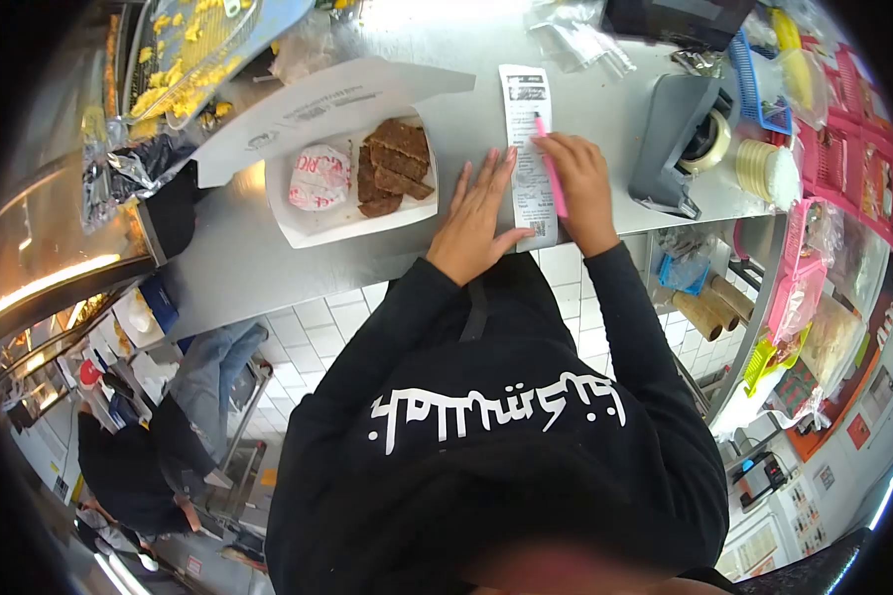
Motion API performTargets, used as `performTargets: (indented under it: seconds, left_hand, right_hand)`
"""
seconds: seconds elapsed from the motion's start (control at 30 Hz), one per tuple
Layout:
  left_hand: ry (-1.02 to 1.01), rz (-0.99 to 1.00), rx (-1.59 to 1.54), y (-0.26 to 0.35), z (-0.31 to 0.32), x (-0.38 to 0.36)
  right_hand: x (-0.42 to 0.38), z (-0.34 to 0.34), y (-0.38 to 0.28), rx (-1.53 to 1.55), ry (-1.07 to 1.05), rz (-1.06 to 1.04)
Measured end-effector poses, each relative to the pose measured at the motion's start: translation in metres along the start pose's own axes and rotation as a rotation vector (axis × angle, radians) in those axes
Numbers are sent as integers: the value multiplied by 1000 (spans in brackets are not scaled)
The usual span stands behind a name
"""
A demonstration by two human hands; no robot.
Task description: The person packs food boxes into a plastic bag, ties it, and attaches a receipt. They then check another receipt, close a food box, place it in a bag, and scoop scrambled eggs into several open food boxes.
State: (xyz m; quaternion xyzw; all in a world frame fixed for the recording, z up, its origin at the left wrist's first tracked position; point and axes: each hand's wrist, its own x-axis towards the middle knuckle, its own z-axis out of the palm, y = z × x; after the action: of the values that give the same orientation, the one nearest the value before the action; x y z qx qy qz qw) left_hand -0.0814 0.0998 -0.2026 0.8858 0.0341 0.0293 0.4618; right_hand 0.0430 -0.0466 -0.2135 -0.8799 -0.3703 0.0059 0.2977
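A long printed receipt (528, 99) lies on the steel counter in front of me. My left hand (474, 226) rests flat along its left edge, fingers stretched out. My right hand (581, 188) is closed around a pink marker (554, 182), its dark tip over the upper part of the receipt. To the left stands an open white takeaway box (362, 230) with its lid folded back. Inside it are a round item in red-printed wrap (319, 178) and several dark brown slabs of food (397, 164).
A grey tape dispenser (670, 144) stands right of the receipt, beside a stack of round lids or cups (767, 174). A tray with yellow food bits (189, 59) sits at the upper left. Another person (134, 476) is at the lower left. Pink baskets (833, 149) line the right.
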Motion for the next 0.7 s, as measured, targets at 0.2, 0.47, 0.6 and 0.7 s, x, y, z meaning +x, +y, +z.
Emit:
performTargets:
  seconds: [0.2,0.47,0.6,0.7]
  left_hand:
    - [458,95,166,18,-85,-44]
    - [717,-579,28,-97,-154,-100]
    - [693,-645,-112,-98,-132,-97]
    - [769,-628,-89,-95,-112,-86]
  right_hand:
    - [8,-2,-6,-77,4,-2]
    - [-13,-48,-29,177,233,105]
    - [-11,-100,-22,188,271,97]
    - [-1,-140,-4,264,274,122]
